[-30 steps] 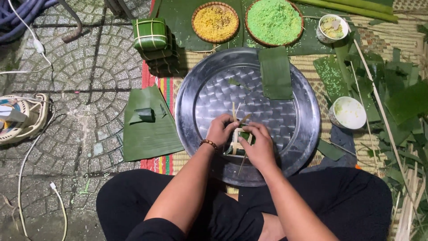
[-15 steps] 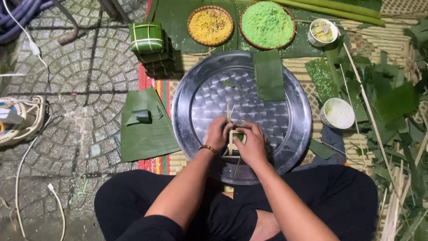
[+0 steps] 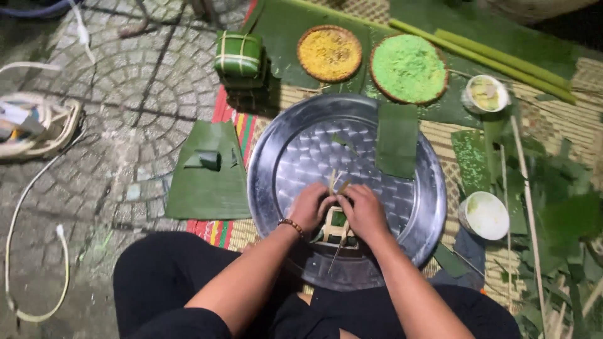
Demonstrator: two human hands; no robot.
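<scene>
My left hand (image 3: 309, 207) and my right hand (image 3: 363, 212) meet over the near part of a large round metal tray (image 3: 282, 157). Between them sits a small square leaf-wrapped cake (image 3: 338, 226) crossed by pale bamboo strips. Both hands pinch the strip ends, which stick up between my fingers. A beaded bracelet circles my left wrist. A folded green leaf piece (image 3: 397, 139) lies on the tray's far right side.
A tied square cake stack (image 3: 238, 56) stands at the far left. Two flat baskets hold yellow filling (image 3: 329, 53) and green rice (image 3: 409, 68). Two white bowls (image 3: 485, 216) (image 3: 485, 94) sit right. Banana leaves (image 3: 210, 169) lie left; leaf scraps and strips (image 3: 553, 207) right.
The view has shifted slightly. My hands stay on the cake and keep working the strips, with the strip ends now held closer together above it.
</scene>
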